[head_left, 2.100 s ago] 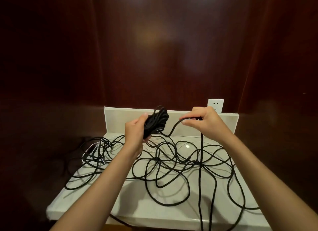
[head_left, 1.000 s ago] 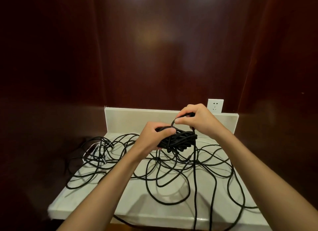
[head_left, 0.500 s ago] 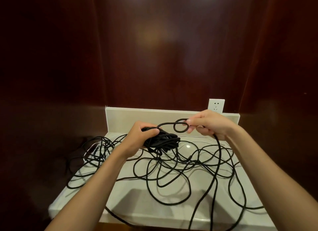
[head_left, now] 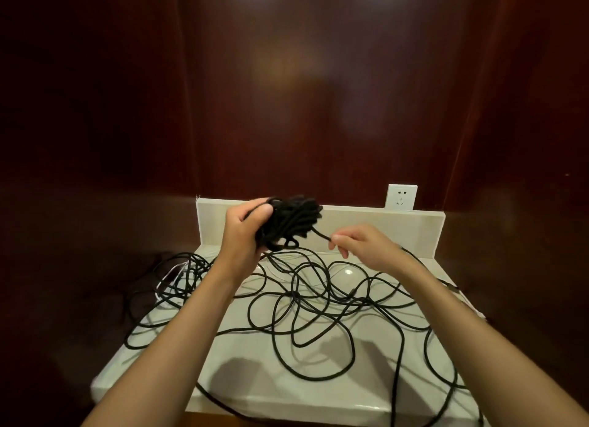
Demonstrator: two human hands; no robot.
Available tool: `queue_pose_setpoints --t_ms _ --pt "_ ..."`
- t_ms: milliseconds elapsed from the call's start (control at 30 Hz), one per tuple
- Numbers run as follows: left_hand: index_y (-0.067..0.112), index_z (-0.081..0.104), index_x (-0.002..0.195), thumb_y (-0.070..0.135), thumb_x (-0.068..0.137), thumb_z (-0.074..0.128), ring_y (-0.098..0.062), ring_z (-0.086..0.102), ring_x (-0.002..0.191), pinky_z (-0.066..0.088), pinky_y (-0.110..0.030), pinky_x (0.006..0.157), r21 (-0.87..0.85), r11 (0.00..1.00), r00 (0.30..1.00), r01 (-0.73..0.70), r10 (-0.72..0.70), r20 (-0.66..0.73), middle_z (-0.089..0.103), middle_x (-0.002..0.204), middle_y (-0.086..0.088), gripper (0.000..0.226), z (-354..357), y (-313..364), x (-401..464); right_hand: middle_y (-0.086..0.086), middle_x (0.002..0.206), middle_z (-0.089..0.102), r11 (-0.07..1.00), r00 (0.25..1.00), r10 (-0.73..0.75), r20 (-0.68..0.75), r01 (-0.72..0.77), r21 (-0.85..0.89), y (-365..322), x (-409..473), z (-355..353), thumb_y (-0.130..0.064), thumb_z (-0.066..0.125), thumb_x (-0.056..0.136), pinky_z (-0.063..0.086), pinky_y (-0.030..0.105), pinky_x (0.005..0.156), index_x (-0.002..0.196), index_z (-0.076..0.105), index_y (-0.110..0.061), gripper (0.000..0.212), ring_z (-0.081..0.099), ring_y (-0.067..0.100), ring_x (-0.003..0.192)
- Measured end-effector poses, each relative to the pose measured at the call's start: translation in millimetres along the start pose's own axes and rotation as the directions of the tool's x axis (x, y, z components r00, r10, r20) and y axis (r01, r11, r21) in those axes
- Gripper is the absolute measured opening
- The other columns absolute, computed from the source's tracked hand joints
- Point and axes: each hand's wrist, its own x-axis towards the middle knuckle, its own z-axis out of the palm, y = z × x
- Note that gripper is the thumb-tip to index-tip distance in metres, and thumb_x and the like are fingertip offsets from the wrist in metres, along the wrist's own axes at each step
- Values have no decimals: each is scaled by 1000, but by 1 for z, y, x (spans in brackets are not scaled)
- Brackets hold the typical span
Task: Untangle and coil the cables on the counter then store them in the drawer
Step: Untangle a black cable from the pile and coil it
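Note:
My left hand (head_left: 243, 232) grips a thick black coil of cable (head_left: 291, 221), lifted above the back of the white counter (head_left: 255, 382). A strand runs from the coil's lower right to my right hand (head_left: 361, 243), which pinches it between thumb and forefinger. The loose remainder of the black cable (head_left: 318, 302) sprawls in tangled loops across the counter, and some strands hang over the front edge. A second tangle with a thin white cable (head_left: 178, 273) lies at the back left corner. No drawer is in view.
A low white backsplash (head_left: 382, 226) lines the counter's rear, with a white wall socket (head_left: 402, 197) above it at the right. Dark wood panels close in the alcove on the back and both sides.
My left hand has raised the coil up and turned it. My right hand has dropped lower and nearer the coil, and the small loop it held is gone.

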Motion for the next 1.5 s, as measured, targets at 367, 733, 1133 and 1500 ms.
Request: queue_pose_setpoints --t_ms 367,733,1133,1500 --pt "18 65 63 16 91 63 -18 48 57 36 -22 44 17 997 781 80 -52 -622 52 64 -5 28 12 -5 22 0 50 49 999 968 -33 250 32 9 -30 -12 46 -26 40 106 40 31 59 83 65 -19 34 41 11 46" --pt "12 56 71 19 92 62 -19 42 49 29 -19 36 -260 951 710 170 -301 -637 54 65 -7 23 22 10 32 0 53 66 997 991 12 134 -2 -73 -25 -12 32 -30 43 105 51 32 86 90 66 -27 27 66 10 68" --pt "15 67 79 36 88 59 -16 55 64 41 -35 59 746 662 913 71 257 -316 61 64 3 25 13 -36 13 6 69 63 872 899 -317 301 401 -280 -59 -20 14 -35 49 100 43 39 63 93 68 -3 38 54 20 62" --pt "17 79 89 22 98 58 -9 60 61 44 -22 52 619 785 978 -1 -130 166 70 74 -7 23 21 -19 -7 -23 58 61 968 944 -248 -216 237 -77 -43 -6 -32 -27 77 84 38 21 59 79 77 -21 8 52 -1 56"
